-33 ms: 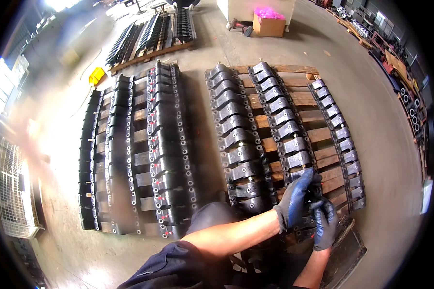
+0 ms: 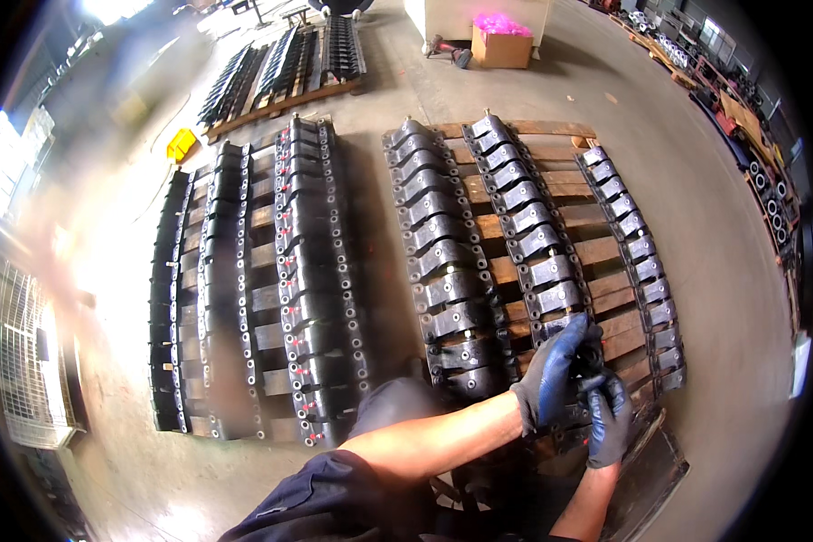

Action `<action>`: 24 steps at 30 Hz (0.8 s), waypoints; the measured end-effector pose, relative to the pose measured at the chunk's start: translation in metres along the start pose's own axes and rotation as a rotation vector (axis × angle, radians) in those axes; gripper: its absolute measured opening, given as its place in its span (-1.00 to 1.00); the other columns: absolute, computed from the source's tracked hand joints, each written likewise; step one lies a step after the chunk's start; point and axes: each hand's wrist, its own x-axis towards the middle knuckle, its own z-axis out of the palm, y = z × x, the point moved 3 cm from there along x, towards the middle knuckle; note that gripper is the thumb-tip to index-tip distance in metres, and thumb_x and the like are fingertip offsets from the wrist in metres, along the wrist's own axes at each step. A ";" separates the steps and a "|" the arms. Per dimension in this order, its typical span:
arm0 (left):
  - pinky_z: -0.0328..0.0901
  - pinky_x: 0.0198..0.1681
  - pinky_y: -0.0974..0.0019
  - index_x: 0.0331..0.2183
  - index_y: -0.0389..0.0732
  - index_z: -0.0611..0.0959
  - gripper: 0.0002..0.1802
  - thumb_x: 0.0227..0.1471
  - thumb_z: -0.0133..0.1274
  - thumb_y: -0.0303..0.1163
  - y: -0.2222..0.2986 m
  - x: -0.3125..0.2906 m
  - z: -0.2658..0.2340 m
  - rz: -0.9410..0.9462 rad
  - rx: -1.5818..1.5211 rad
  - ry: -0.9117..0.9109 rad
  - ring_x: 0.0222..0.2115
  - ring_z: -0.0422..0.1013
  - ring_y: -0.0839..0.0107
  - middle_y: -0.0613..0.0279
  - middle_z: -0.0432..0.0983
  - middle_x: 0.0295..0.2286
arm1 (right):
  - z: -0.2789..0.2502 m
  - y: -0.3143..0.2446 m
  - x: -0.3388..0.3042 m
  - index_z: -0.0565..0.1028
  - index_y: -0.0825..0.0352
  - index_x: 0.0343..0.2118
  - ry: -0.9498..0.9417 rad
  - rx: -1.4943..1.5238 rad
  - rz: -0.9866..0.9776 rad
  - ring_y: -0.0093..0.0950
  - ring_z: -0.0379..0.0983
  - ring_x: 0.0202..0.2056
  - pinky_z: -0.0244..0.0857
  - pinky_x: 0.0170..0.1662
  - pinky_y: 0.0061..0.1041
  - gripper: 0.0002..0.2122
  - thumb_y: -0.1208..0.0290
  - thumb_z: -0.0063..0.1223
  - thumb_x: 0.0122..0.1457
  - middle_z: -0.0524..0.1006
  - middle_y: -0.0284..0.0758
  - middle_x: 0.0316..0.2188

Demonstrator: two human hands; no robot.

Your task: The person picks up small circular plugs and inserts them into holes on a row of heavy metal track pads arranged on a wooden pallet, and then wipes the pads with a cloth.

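Note:
My left hand (image 2: 553,375), in a grey and blue work glove, is closed at the near end of the middle black segmented metal row (image 2: 535,221) on the right-hand pallet. Just below and to its right is my right hand (image 2: 611,418), gloved alike, its fingers bent and pressed together. The hands meet around something small and dark, too hidden by the fingers to name. On either side lie a wider black segmented row (image 2: 443,244) and a narrower one (image 2: 637,244), both with bolt holes along them.
The right-hand wooden pallet (image 2: 596,226) carries these rows. More black rows (image 2: 303,253) with red marks lie on a pallet to the left. Farther off are a loaded pallet (image 2: 280,104), a yellow bin (image 2: 181,144), a cardboard box (image 2: 503,50) with pink plastic and a power tool (image 2: 447,51).

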 end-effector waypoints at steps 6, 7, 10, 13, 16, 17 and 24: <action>0.45 -0.18 0.36 -0.09 -0.10 0.60 -0.66 0.35 -0.01 -0.05 -0.019 -0.001 0.002 -0.063 0.030 0.037 -0.25 0.49 0.51 0.31 0.55 -0.27 | -0.010 -0.015 -0.011 0.51 0.50 0.05 0.058 0.068 -0.075 -0.50 0.45 -0.03 0.30 0.14 -0.44 -0.68 0.60 0.02 0.24 0.57 -0.29 -0.05; 0.46 -0.18 0.37 -0.09 -0.10 0.59 -0.68 0.35 0.00 -0.07 -0.020 -0.005 0.005 -0.045 0.042 0.038 -0.24 0.49 0.52 0.31 0.56 -0.27 | -0.012 -0.015 -0.011 0.50 0.50 0.05 0.065 0.033 -0.105 -0.50 0.46 -0.05 0.32 0.11 -0.45 -0.69 0.56 0.02 0.26 0.57 -0.29 -0.07; 0.48 -0.18 0.37 -0.08 -0.11 0.59 -0.71 0.35 0.01 -0.13 -0.029 -0.004 0.006 -0.060 0.031 -0.002 -0.25 0.50 0.50 0.31 0.57 -0.27 | -0.022 -0.015 -0.013 0.49 0.50 0.06 0.101 -0.021 -0.172 -0.50 0.48 -0.11 0.36 0.05 -0.47 -0.69 0.46 0.02 0.30 0.57 -0.29 -0.11; 0.49 -0.19 0.35 -0.07 -0.11 0.59 -0.74 0.35 -0.01 -0.18 -0.038 -0.006 0.010 -0.107 0.023 0.006 -0.27 0.52 0.46 0.31 0.57 -0.27 | -0.028 -0.022 -0.017 0.50 0.49 0.07 0.133 -0.003 -0.156 -0.49 0.47 -0.06 0.30 0.12 -0.45 -0.69 0.58 0.03 0.26 0.58 -0.29 -0.10; 0.51 -0.18 0.32 -0.05 -0.13 0.59 -0.74 0.36 -0.04 -0.23 -0.044 -0.006 0.009 -0.198 -0.012 0.002 -0.28 0.53 0.43 0.27 0.58 -0.27 | -0.031 -0.021 -0.019 0.49 0.48 0.08 0.163 0.057 -0.096 -0.52 0.47 -0.07 0.32 0.10 -0.50 -0.68 0.58 0.03 0.28 0.58 -0.29 -0.11; 0.51 -0.18 0.31 -0.05 -0.14 0.59 -0.74 0.36 -0.05 -0.24 -0.046 -0.005 0.008 -0.237 -0.032 -0.014 -0.28 0.54 0.42 0.25 0.59 -0.26 | -0.033 -0.023 -0.020 0.49 0.48 0.08 0.177 0.066 -0.082 -0.52 0.47 -0.07 0.32 0.09 -0.51 -0.69 0.58 0.03 0.28 0.58 -0.29 -0.11; 0.52 -0.12 0.25 0.00 -0.19 0.58 -0.68 0.38 -0.09 -0.23 -0.056 0.014 -0.005 -0.206 0.030 0.044 -0.25 0.55 0.38 0.19 0.60 -0.23 | -0.037 -0.026 -0.020 0.48 0.47 0.09 0.222 0.101 -0.042 -0.52 0.49 -0.08 0.36 0.07 -0.51 -0.69 0.58 0.03 0.29 0.58 -0.27 -0.12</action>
